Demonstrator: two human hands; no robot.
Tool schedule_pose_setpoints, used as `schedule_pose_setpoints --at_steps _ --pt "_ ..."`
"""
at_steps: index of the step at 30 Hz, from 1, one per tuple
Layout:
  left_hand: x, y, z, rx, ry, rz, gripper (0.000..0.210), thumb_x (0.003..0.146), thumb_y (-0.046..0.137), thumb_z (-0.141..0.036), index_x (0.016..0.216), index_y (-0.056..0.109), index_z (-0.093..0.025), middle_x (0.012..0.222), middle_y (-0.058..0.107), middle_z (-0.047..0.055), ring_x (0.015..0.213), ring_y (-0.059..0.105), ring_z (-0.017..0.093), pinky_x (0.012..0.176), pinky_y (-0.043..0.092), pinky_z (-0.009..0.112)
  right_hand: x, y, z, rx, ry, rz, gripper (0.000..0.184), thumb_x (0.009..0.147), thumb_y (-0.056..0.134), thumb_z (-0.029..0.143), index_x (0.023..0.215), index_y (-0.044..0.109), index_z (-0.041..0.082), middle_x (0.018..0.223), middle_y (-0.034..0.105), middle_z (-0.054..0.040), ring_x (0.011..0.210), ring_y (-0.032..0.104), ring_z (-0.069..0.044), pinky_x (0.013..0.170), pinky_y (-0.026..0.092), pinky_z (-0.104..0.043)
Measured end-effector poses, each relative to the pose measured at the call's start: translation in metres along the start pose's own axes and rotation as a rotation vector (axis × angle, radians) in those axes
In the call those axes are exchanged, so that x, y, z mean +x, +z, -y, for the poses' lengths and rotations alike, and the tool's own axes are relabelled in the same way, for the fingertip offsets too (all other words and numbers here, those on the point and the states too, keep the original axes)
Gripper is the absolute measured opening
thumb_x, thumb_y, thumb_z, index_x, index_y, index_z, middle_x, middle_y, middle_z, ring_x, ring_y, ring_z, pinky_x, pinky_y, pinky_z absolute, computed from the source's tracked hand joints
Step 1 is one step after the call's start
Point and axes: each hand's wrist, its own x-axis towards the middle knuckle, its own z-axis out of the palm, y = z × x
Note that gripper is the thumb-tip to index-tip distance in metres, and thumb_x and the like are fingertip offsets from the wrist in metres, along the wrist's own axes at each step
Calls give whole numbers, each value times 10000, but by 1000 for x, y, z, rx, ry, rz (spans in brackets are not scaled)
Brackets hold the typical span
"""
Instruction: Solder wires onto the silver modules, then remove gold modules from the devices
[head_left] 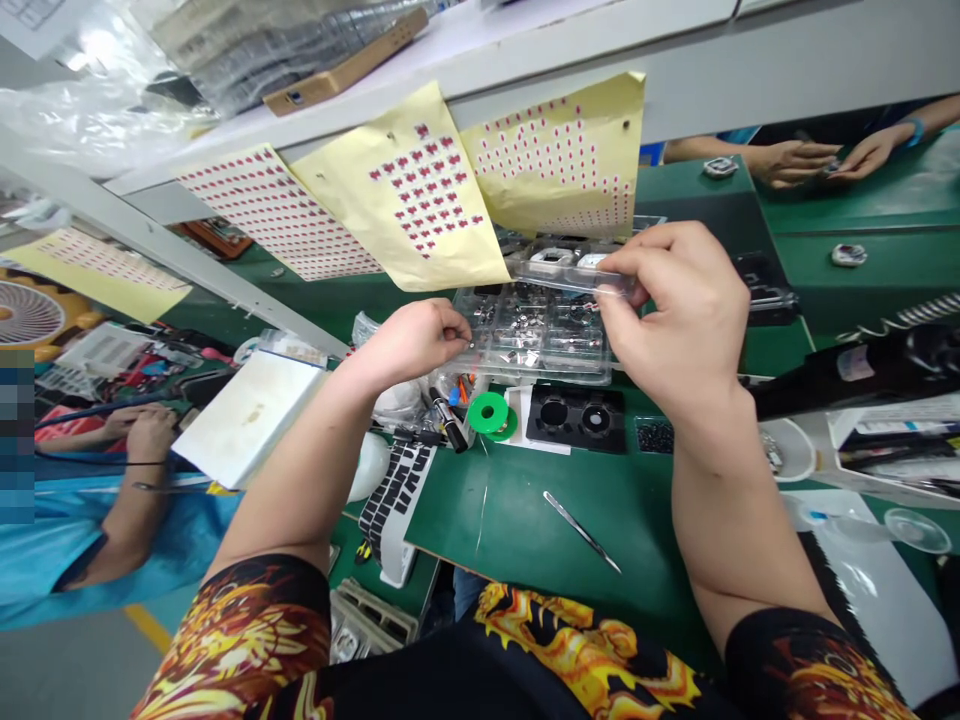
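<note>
A clear plastic compartment box [517,345] full of small metal parts stands at the back of the bench. My right hand [679,310] pinches the edge of its clear lid [574,275], which is raised and tilted over the box. At the box's left side is my left hand [420,340], its fingers curled together by the left compartments; whatever they hold is too small or hidden. White-rimmed parts [551,257] show behind the lid. In front of the box are a green spool [489,413] and a black tray with two round openings [576,418].
Tweezers [583,532] lie on the green mat [517,500]. Yellow sheets [420,190] with red marks hang from the shelf above the box. A black tool [862,365] juts in from the right. A white box [251,415] and a co-worker's sleeve [45,540] are left.
</note>
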Motion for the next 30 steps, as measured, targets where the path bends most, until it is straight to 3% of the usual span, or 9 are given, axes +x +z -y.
schedule_pose_setpoints --at_steps 8,16,22,30 --pt "-2 -5 -3 -53 -2 -45 140 814 690 -284 838 797 -196 854 706 31 743 620 177 719 437 319 0 0 0 -2 5 3 198 963 627 132 1042 777 233 1127 719 -97 982 683 -270 825 557 -443" --pt "11 8 -31 -302 5 -297 135 850 721 -292 873 769 -168 764 675 2 668 561 133 664 430 277 -1 2 -2 -13 -29 1 214 963 617 110 1052 783 213 1114 713 -96 998 686 -266 830 574 -440" --pt "34 25 -38 -289 37 -262 128 819 706 -217 914 778 -169 664 631 -25 596 524 125 613 382 273 0 1 -3 -30 -46 -15 214 957 619 102 1042 786 206 1102 722 -88 976 697 -252 830 583 -430" --pt "43 29 -35 -142 47 -291 102 856 714 -222 876 802 -174 718 717 17 649 589 160 638 395 292 -1 0 -2 -48 -28 -1 225 959 619 104 1063 788 209 1121 733 -85 969 707 -246 820 600 -423"
